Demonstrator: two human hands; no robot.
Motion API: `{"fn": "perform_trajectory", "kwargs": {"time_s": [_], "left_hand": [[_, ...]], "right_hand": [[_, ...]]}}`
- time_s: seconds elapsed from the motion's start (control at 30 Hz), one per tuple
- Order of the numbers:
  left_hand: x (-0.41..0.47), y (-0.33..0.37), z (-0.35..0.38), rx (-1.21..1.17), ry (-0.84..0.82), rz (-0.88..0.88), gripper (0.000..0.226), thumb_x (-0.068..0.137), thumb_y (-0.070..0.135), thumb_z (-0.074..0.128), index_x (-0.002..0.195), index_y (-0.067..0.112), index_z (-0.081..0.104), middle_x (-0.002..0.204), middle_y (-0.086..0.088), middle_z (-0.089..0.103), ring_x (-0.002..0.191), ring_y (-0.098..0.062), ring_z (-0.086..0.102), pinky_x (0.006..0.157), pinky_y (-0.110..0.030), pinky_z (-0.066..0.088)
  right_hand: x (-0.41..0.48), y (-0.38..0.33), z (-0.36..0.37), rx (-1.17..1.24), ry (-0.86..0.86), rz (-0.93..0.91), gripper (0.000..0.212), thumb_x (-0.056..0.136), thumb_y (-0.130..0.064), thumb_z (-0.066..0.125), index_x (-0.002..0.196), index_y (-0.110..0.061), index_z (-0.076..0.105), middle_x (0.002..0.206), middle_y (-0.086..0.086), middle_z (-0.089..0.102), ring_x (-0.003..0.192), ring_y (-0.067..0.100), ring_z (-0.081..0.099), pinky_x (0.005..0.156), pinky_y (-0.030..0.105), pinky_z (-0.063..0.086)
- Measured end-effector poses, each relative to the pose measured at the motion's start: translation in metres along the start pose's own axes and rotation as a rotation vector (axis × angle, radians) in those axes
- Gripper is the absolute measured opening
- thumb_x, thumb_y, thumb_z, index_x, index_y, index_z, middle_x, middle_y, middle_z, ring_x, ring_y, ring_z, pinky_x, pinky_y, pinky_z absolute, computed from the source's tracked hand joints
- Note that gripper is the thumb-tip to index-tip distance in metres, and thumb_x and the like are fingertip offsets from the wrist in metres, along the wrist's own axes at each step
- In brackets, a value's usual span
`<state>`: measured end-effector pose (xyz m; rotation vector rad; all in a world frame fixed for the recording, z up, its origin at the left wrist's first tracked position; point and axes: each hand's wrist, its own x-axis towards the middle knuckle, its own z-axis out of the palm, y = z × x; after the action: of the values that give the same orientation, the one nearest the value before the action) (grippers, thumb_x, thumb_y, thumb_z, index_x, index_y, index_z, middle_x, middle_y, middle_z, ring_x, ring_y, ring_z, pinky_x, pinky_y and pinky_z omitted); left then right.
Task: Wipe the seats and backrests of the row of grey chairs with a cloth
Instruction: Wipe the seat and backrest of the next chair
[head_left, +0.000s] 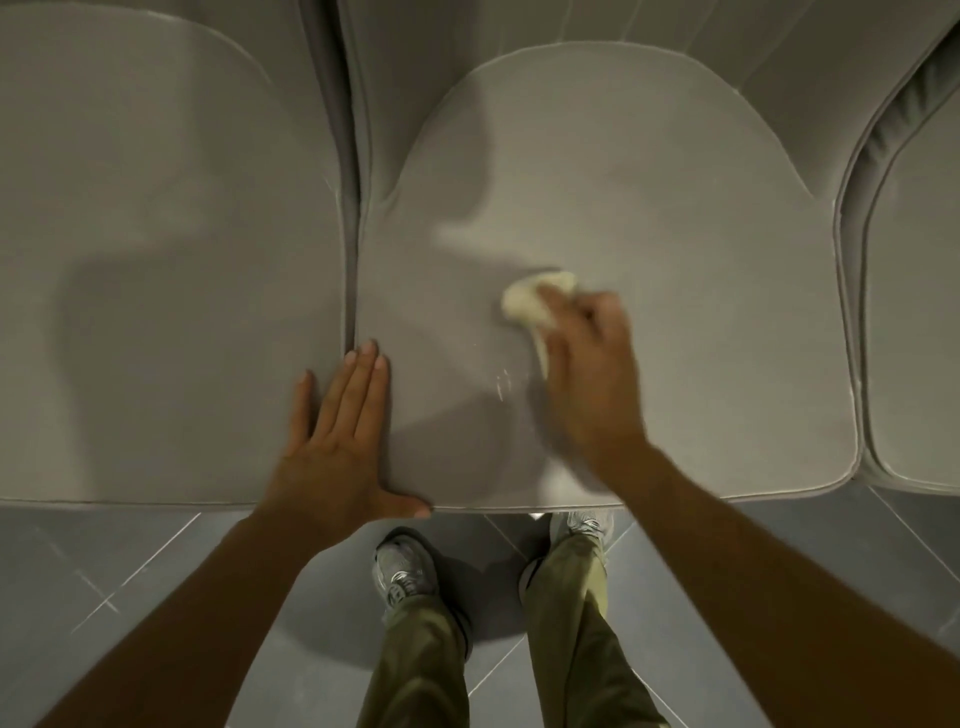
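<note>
Right hand (589, 364) has its grip curled round the cloth (535, 304), pressing it on the middle seat (649, 208), near center. Left hand (337, 436) lies flat, fingers straight, on that seat's front left corner. Shoes (402, 569) on floor (130, 561) below the seat.

We list a floor (156, 571) of dark grey tiles with pale grout lines running diagonally. On it we record two grey trainers, the left shoe (402, 569) in full view and the right shoe (584, 522) partly hidden. Above them we note olive-green trousers (571, 623) covering both legs.
</note>
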<state>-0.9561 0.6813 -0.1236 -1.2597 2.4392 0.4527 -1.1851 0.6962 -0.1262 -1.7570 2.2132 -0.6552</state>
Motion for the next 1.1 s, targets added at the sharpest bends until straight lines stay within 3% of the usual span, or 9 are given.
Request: {"fn": "perform_trajectory", "kwargs": {"time_s": [0.17, 0.27, 0.43, 0.53, 0.63, 0.77, 0.9, 1.0, 1.1], "left_hand": [[0.001, -0.010, 0.001, 0.034, -0.025, -0.043, 0.132, 0.053, 0.088, 0.029, 0.139, -0.012, 0.033, 0.147, -0.026, 0.031, 0.135, -0.041, 0.023, 0.104, -0.066, 0.016], [0.003, -0.010, 0.003, 0.035, -0.019, -0.041, 0.134, 0.051, 0.090, 0.032, 0.138, -0.012, 0.034, 0.146, -0.026, 0.033, 0.137, -0.040, 0.027, 0.103, -0.066, 0.018], [0.002, -0.010, 0.001, -0.011, -0.030, -0.065, 0.136, 0.044, 0.089, 0.041, 0.136, -0.012, 0.040, 0.144, -0.026, 0.038, 0.136, -0.039, 0.029, 0.103, -0.067, 0.020], [0.003, -0.010, -0.001, -0.008, -0.048, -0.078, 0.136, 0.048, 0.093, 0.034, 0.134, -0.012, 0.043, 0.142, -0.027, 0.041, 0.131, -0.042, 0.028, 0.098, -0.070, 0.021], [0.004, -0.012, 0.000, 0.013, -0.045, -0.068, 0.133, 0.052, 0.091, 0.029, 0.135, -0.011, 0.041, 0.143, -0.026, 0.039, 0.132, -0.042, 0.026, 0.099, -0.068, 0.019], [0.004, -0.013, 0.004, 0.015, -0.016, -0.041, 0.134, 0.051, 0.091, 0.031, 0.138, -0.010, 0.037, 0.146, -0.025, 0.035, 0.134, -0.039, 0.023, 0.102, -0.066, 0.019], [0.002, -0.011, 0.003, -0.002, 0.012, -0.023, 0.135, 0.049, 0.094, 0.030, 0.141, -0.006, 0.028, 0.149, -0.018, 0.021, 0.136, -0.038, 0.018, 0.105, -0.064, 0.014], [0.003, -0.011, 0.003, -0.018, 0.009, -0.029, 0.136, 0.047, 0.095, 0.029, 0.142, -0.001, 0.016, 0.150, -0.013, 0.010, 0.138, -0.036, 0.009, 0.108, -0.061, 0.008], [0.005, -0.013, 0.003, -0.006, 0.004, -0.027, 0.134, 0.048, 0.094, 0.022, 0.144, 0.001, 0.008, 0.151, -0.012, -0.001, 0.139, -0.035, 0.000, 0.109, -0.060, 0.000]], "right_hand": [[0.053, -0.001, 0.009, 0.105, 0.196, 0.185, 0.011, 0.088, 0.000, 0.057, 0.097, -0.006, 0.056, 0.099, 0.010, 0.054, 0.081, 0.005, 0.058, 0.068, 0.015, 0.047], [0.033, -0.016, 0.027, 0.112, 0.040, 0.042, 0.025, 0.087, -0.010, 0.063, 0.111, -0.010, 0.066, 0.114, 0.017, 0.058, 0.101, 0.029, 0.054, 0.092, 0.030, 0.041], [-0.009, -0.036, 0.026, 0.205, -0.095, -0.130, 0.025, 0.078, -0.009, 0.068, 0.103, -0.010, 0.071, 0.104, 0.013, 0.067, 0.078, 0.034, 0.058, 0.073, 0.036, 0.051], [0.012, -0.017, 0.012, 0.181, -0.098, -0.097, 0.026, 0.085, -0.013, 0.061, 0.109, -0.014, 0.068, 0.120, 0.014, 0.060, 0.099, 0.034, 0.056, 0.092, 0.034, 0.041], [0.040, 0.002, 0.000, 0.095, -0.026, 0.014, 0.028, 0.085, -0.022, 0.062, 0.111, -0.014, 0.067, 0.131, 0.011, 0.054, 0.109, 0.024, 0.050, 0.094, 0.022, 0.027], [0.032, -0.009, 0.006, 0.163, -0.020, 0.010, 0.021, 0.078, -0.025, 0.072, 0.095, -0.014, 0.073, 0.112, 0.000, 0.065, 0.097, -0.006, 0.046, 0.087, 0.028, 0.034], [-0.012, -0.019, 0.015, 0.062, -0.097, -0.101, 0.024, 0.080, -0.029, 0.066, 0.095, -0.011, 0.074, 0.110, 0.007, 0.068, 0.079, 0.029, 0.061, 0.078, 0.032, 0.039], [-0.002, -0.012, 0.003, 0.119, -0.053, -0.172, 0.018, 0.081, -0.027, 0.066, 0.089, -0.014, 0.074, 0.107, 0.007, 0.068, 0.085, 0.025, 0.060, 0.080, 0.031, 0.041], [0.027, 0.003, -0.003, 0.156, 0.013, 0.026, 0.019, 0.084, -0.031, 0.063, 0.097, -0.021, 0.072, 0.108, -0.003, 0.067, 0.093, 0.022, 0.055, 0.083, 0.021, 0.034]]}}
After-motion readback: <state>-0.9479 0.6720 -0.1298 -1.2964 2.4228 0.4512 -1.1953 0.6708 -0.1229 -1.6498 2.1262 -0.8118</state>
